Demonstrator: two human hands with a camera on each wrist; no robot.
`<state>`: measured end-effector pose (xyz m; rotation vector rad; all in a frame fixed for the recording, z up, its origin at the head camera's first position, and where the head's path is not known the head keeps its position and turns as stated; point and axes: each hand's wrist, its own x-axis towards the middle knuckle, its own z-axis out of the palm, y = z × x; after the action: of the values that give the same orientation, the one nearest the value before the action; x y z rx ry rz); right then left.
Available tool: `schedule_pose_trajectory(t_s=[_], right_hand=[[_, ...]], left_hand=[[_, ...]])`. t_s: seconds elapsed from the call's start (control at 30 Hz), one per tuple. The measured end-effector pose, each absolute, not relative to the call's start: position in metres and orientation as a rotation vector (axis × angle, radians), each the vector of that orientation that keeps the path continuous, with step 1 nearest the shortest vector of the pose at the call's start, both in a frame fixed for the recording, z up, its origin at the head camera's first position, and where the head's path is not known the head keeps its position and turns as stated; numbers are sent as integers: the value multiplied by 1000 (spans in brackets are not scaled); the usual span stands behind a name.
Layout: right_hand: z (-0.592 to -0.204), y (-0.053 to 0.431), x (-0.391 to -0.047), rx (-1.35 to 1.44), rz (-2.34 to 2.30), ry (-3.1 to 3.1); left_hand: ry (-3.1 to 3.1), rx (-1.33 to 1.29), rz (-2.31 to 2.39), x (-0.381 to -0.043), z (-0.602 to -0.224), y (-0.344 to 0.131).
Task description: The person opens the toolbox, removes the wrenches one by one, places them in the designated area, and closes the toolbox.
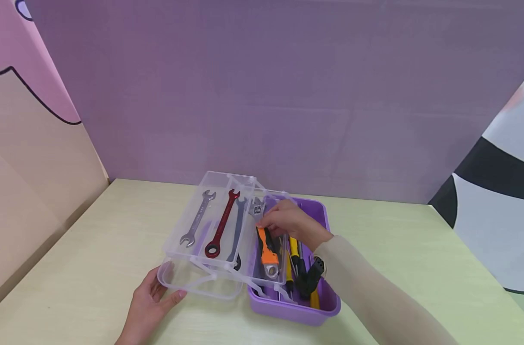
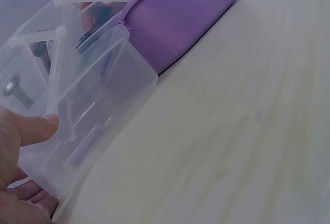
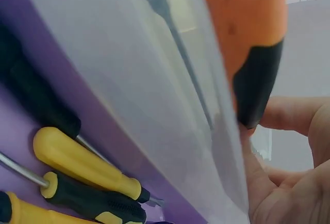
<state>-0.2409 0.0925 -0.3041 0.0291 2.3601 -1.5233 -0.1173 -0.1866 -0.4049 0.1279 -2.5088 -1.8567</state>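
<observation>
My right hand (image 1: 290, 221) pinches the end of an orange-and-black tool with a metal head (image 1: 268, 254), its head pointing toward me. It is over the clear tray on the right side of the toolbox. An adjustable wrench (image 1: 256, 209) lies just left of these fingers. My left hand (image 1: 147, 299) grips the near left corner of the clear lid (image 1: 206, 286), thumb on its side in the left wrist view and fingers low by the table. A silver open-end wrench (image 1: 197, 219), a red ratchet wrench (image 1: 222, 224) and a grey wrench (image 1: 238, 229) lie in the left tray.
The purple toolbox base (image 1: 294, 311) stands on the pale table (image 1: 417, 268). Inside are several screwdrivers, one with a yellow handle (image 3: 85, 159), and a black-handled tool (image 1: 309, 280). Thin hinge arms (image 1: 259, 287) join trays and base. A purple wall (image 1: 262, 96) rises behind.
</observation>
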Motion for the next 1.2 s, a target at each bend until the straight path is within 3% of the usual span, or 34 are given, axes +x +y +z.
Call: schedule_pose_trajectory(t_s=[0.73, 1.2], right_hand=[[-294, 113, -233, 79, -1610, 2326], [-292, 144, -229, -73, -1696, 2234]], left_hand=[[-2527, 143, -1834, -117, -404, -186], [-2516, 113, -1841, -116, -406, -186]])
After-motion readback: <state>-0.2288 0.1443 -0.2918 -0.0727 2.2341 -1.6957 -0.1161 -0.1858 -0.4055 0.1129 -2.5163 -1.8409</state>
